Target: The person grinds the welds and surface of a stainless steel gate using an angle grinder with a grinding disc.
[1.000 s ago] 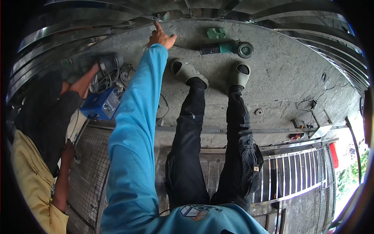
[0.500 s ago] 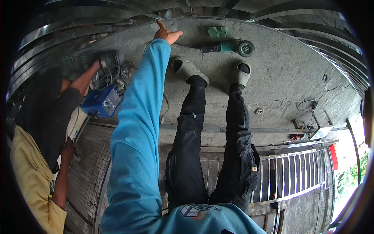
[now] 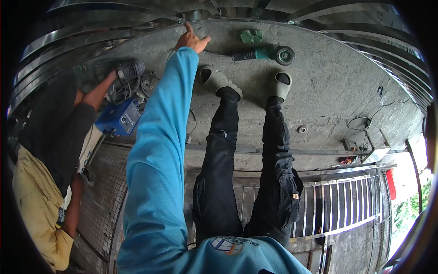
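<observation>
My left hand [image 3: 193,42] reaches far forward along the floor with the arm straight. Its index finger points at the lower rail of a shiny metal frame [image 3: 292,22], with the fingertip right at the rail. The thumb sticks out to the right and nothing is held. To the right of the hand lies a green angle grinder [image 3: 262,53] with a round disc at its right end. A crumpled green piece [image 3: 252,36] rests on the concrete just beyond the grinder. My right hand is out of view.
Another person [image 3: 41,192] sits on the left, beside a blue machine box [image 3: 119,118] with cables. A barred metal frame [image 3: 340,205] lies behind my legs. Farther right are a metal bracket [image 3: 376,154] and a thin cable; a small ring [image 3: 302,129] lies on the floor.
My left hand keeps pointing at the same part of the rail. The view has shifted slightly, and the other person's arm at the left has moved a little.
</observation>
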### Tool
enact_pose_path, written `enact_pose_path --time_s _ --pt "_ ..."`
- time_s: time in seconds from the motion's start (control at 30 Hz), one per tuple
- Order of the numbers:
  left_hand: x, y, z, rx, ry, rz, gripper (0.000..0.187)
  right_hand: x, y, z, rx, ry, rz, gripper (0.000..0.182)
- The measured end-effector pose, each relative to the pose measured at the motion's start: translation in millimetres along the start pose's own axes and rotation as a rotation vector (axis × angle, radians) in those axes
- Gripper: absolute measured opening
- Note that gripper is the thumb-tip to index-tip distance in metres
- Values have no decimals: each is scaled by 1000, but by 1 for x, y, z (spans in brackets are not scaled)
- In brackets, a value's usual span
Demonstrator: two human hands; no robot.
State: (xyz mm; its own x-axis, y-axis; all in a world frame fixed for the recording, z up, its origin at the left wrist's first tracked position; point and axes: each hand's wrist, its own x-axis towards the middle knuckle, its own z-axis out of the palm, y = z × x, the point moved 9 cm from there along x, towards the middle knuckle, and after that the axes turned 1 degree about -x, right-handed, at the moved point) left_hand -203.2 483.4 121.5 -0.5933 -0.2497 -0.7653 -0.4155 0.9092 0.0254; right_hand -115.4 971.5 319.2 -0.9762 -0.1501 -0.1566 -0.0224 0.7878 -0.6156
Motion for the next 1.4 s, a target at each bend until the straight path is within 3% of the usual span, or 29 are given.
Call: enact_pose_path --time_s 0.03,0.07,0.13,0.2,0.33,0.4,0.5,0.57,0.6,0.63,0.67,0.73,0.77,0.83,0.87,0.93,1.0,1.07,1.1,1.13,1.17,1.2,1.23,1.27,1.33,1.4 --pt "-6 8 0 36 44 123 97 -2 0 1 17 -3 5 44" --pt "-12 7 4 33 53 127 97 -1 -1 2 33 -2 8 43" --pt "-56 47 24 206 38 575 68 1 -1 7 68 5 12 43" --pt "-69 42 52 6 124 536 52 -2 -2 13 103 1 23 42" --pt "-170 33 103 -99 -275 438 48 -20 4 19 157 -53 66 40" --pt "-249 15 84 -125 -329 377 51 -13 4 22 184 -60 70 39" --pt "-366 2 1 -51 -134 469 61 -6 1 15 215 -66 84 38" --pt "-424 -9 -40 -68 -176 395 64 -2 3 30 256 -71 107 37" --pt "-444 -12 -48 -55 -252 335 60 -5 -53 85 226 -763 476 48" --pt "-464 -18 -51 -34 -333 272 56 -17 -94 129 218 -965 417 59" --pt "-482 -27 -45 -12 -344 266 56 -23 -121 162 224 -966 287 69" --pt "-512 -50 -20 -11 -427 211 45 15 -177 176 444 -627 182 80" --pt "-520 -56 -21 -6 -434 215 45 23 -192 181 446 -625 192 80" --pt "-546 -66 -7 -219 -686 195 36 45 -227 174 309 -569 -54 77" --pt "-566 -69 -6 -225 -772 219 32 45 -221 178 306 -569 -51 77" --pt "-597 -72 -18 -234 -859 250 28 25 -182 215 239 -810 126 70" --pt "-637 -83 -10 -259 -1283 154 21 3 -120 253 276 -730 247 69" --pt "-625 -107 -1 -391 -1335 80 19 -25 -38 295 335 -699 585 76" --pt "-617 -121 5 -519 -1397 6 19 -38 -7 304 549 -662 922 79" --pt "-562 -111 -13 -630 -1230 1 18 -56 12 315 763 -611 1262 82" --pt "-486 -97 -37 -734 -1060 -6 17 -54 29 315 836 -427 1377 86" --pt "-421 -100 -55 -758 -885 92 24 -52 44 317 906 -236 1482 90" --pt "-356 -92 -81 -1031 -545 276 30 -48 63 329 951 -135 1497 93" --pt "-310 -107 -86 -979 -297 275 38 -39 83 340 1000 -28 1495 97" --pt "-219 -57 -87 -720 -268 556 46 -20 100 368 1134 -3 1441 97" --pt "-157 -20 -52 -446 -315 762 48 -21 98 371 1082 452 1592 73"
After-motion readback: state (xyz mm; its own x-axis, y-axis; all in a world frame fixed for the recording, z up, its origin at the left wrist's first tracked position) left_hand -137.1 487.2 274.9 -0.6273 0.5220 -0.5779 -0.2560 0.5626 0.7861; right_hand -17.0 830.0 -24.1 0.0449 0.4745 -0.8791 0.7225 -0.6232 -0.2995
